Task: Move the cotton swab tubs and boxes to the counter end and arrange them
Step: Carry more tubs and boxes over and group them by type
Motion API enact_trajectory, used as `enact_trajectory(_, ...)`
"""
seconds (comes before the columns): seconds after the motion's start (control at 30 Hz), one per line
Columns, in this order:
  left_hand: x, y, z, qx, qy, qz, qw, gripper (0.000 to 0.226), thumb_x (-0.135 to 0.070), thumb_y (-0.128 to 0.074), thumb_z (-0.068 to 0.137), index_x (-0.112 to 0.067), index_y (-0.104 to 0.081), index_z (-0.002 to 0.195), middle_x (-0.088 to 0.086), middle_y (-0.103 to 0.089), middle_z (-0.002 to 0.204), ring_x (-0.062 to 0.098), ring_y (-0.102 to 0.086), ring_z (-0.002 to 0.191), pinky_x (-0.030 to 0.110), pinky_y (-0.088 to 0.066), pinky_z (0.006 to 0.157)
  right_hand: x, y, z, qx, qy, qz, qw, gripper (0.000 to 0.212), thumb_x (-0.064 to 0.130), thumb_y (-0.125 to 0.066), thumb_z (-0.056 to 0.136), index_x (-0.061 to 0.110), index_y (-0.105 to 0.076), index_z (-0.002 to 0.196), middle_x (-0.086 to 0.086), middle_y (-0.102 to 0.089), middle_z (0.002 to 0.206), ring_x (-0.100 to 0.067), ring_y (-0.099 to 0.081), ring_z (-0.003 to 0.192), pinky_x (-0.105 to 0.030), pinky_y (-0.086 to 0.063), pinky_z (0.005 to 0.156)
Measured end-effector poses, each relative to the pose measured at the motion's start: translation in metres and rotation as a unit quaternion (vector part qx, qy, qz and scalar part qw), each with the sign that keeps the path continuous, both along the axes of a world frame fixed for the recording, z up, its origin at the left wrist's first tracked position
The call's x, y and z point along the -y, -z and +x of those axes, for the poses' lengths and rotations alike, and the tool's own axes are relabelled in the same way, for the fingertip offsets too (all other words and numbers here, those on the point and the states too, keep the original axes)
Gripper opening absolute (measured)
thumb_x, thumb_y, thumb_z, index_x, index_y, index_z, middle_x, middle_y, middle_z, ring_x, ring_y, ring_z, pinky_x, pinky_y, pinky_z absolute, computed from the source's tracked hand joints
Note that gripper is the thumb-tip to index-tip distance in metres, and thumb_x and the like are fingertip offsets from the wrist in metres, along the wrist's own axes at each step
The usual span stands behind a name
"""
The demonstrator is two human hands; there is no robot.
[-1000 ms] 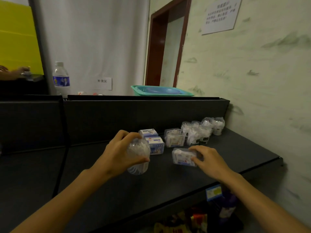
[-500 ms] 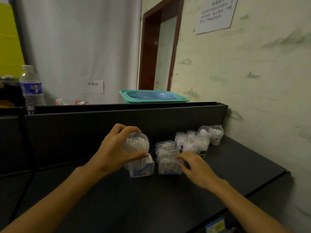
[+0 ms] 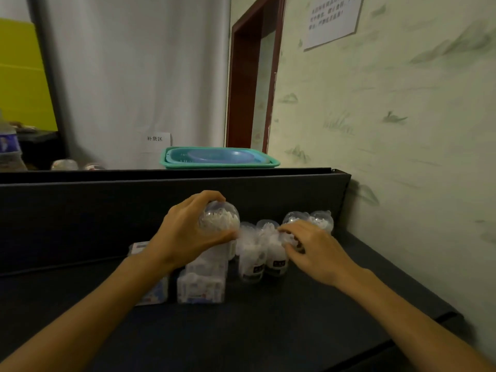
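Observation:
My left hand (image 3: 185, 234) grips a clear round tub of cotton swabs (image 3: 220, 220) and holds it above the dark counter (image 3: 268, 331). Below it stand clear boxes of swabs (image 3: 201, 284) and blue-and-white boxes (image 3: 155, 291), partly hidden by my left arm. To their right is a cluster of several round swab tubs (image 3: 261, 253), with two more (image 3: 320, 220) behind near the wall. My right hand (image 3: 311, 247) reaches into that cluster, its fingertips curled on the top of a tub; which tub is blurred.
A black back panel (image 3: 107, 210) rises behind the counter, and a pale wall (image 3: 402, 157) closes its right end. On the ledge above sit a green basket (image 3: 220, 158) and a water bottle (image 3: 9, 149). The counter's front edge (image 3: 418, 328) runs diagonally at right.
My right hand left the clear box beside the others and moved right and back to the round tubs. My left hand carried its tub right, toward the counter end.

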State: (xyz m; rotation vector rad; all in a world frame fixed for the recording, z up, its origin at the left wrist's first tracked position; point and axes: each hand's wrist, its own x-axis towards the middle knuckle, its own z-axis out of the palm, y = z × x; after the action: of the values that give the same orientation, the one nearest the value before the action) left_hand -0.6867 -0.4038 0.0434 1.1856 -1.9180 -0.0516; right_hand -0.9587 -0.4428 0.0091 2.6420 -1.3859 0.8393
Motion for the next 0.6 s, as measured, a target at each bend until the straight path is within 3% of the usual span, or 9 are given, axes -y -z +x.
enact_trajectory(0.13,0.002,-0.007,-0.052,-0.009,-0.016,0.002,1.0,0.072,-0.067,-0.057,0.059,-0.031,-0.045,0.12,-0.015,-0.049,0.11,0.005,-0.053,0.095,0.017,-0.046,0.076,0.022,-0.008,-0.05,0.006,-0.002,0.002,1.0,0.037,0.03,-0.058,0.092,0.027,-0.054,0.129,0.005,-0.057,0.124,-0.011,-0.058,0.105,-0.036,-0.054,0.082)
enact_trajectory(0.3,0.011,-0.001,-0.115,-0.006,-0.052,0.032,0.998,0.066,-0.061,-0.065,0.065,-0.037,-0.039,0.121,-0.007,-0.053,0.12,0.012,-0.055,0.104,0.032,-0.053,0.083,0.043,-0.009,-0.1,0.015,-0.023,0.013,1.0,0.038,0.025,-0.062,0.091,0.024,-0.054,0.128,0.004,-0.056,0.126,-0.01,-0.055,0.108,-0.031,-0.052,0.09)
enact_trajectory(0.6,0.038,0.021,-0.203,0.098,-0.098,0.091,0.986,0.068,-0.062,-0.063,0.074,-0.037,-0.03,0.128,-0.003,-0.044,0.133,0.017,-0.049,0.113,0.034,-0.046,0.091,0.065,0.007,-0.164,-0.029,-0.027,0.026,0.999,0.036,0.027,-0.059,0.092,0.025,-0.053,0.127,0.004,-0.057,0.12,-0.008,-0.055,0.103,-0.027,-0.051,0.087)
